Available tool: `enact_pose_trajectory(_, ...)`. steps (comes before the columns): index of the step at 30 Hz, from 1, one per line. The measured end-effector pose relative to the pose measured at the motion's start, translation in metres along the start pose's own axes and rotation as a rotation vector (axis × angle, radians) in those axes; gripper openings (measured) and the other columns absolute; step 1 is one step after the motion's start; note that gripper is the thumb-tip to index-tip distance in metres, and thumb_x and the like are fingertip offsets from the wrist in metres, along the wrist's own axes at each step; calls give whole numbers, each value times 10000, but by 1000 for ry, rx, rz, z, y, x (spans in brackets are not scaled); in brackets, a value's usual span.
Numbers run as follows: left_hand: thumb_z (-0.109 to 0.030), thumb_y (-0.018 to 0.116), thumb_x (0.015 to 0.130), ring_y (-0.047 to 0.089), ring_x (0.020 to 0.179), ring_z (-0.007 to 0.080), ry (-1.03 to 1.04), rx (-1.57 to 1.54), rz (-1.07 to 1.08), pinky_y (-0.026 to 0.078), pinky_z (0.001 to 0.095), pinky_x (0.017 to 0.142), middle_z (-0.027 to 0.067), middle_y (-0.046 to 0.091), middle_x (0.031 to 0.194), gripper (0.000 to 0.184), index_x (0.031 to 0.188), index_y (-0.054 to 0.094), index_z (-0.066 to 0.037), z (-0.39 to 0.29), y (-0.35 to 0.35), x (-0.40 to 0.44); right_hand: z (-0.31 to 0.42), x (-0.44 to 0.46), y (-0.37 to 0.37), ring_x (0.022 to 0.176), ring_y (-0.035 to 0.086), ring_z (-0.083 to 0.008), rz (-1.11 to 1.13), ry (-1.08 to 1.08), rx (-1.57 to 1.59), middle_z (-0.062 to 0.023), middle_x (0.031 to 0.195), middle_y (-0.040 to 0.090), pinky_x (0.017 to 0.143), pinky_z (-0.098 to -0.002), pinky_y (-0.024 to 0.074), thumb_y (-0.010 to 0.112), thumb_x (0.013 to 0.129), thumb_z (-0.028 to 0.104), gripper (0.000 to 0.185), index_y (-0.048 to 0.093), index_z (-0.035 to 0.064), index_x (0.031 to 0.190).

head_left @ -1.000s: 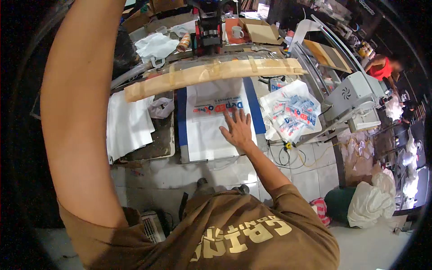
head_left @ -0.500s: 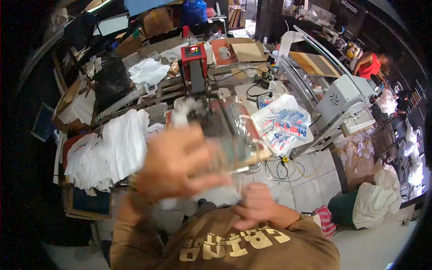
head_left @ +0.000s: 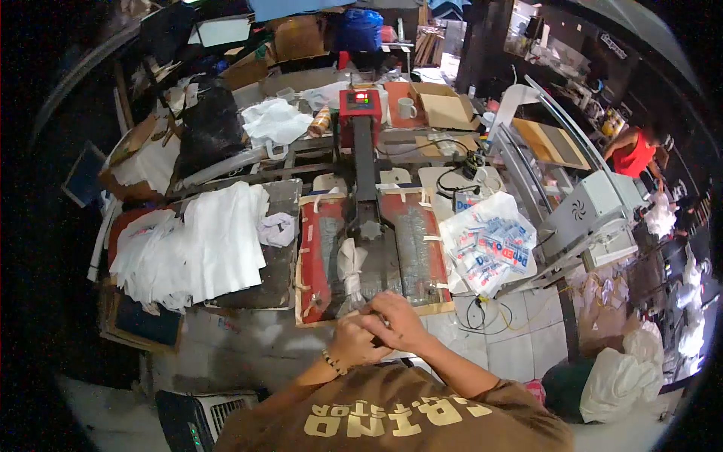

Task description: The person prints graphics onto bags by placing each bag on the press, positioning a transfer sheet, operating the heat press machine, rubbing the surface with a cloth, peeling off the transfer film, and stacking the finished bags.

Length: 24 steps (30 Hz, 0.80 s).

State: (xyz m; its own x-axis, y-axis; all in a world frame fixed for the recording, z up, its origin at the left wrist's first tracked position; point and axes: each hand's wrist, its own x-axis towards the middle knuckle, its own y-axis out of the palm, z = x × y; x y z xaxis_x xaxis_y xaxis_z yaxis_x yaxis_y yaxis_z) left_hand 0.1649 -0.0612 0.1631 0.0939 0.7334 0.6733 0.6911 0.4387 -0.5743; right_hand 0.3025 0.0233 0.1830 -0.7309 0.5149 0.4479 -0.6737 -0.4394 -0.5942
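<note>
The heat press (head_left: 367,166) stands in front of me, its dark arm running toward me over red padded boards. Pale cloth wraps its handle (head_left: 351,260), which points down to my hands. My left hand (head_left: 354,344), with a beaded bracelet at the wrist, is closed at the handle's near end. Overlapping it, my right hand (head_left: 395,320) is closed there too. The fingers hide the handle's tip. To the left lies a stack of white fabric pieces (head_left: 222,241). Printed plastic packets (head_left: 493,245) lie in a pile on the right.
A red control box (head_left: 360,105) with a lit display tops the press. Behind it are a white mug (head_left: 407,109) and an open cardboard box (head_left: 444,105). A grey machine (head_left: 584,211) stands right, cables (head_left: 482,313) on the floor. Another person in red (head_left: 634,154) is far right.
The wrapped handle has come down toward me. My left hand has dropped from in front of the press, and my right hand has moved in over it. The view has shifted slightly left.
</note>
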Motion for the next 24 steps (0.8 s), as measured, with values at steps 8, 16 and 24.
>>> enact_pose_trajectory(8,-319,853,669,672,721,326,-31,27,62,544,445,680,121,671,749,332,810,713,-53,4,-1,-6,11,3,-1,778,635,-399,76,259,95,-209,828,650,700,-438,491,589,968,329,338,660,0,938)
enact_pose_trajectory(16,-346,817,701,668,729,338,-15,-14,23,541,448,703,134,664,738,329,785,708,-47,15,14,-19,19,9,-6,725,645,-399,95,268,87,-202,787,642,644,-415,494,571,969,301,324,659,-11,947)
enact_pose_trajectory(24,-335,833,708,679,751,341,-51,23,70,548,458,739,128,678,767,339,874,718,-63,12,14,-20,-3,0,1,719,654,-364,116,281,9,-202,800,651,644,-402,492,582,953,298,324,662,-16,944)
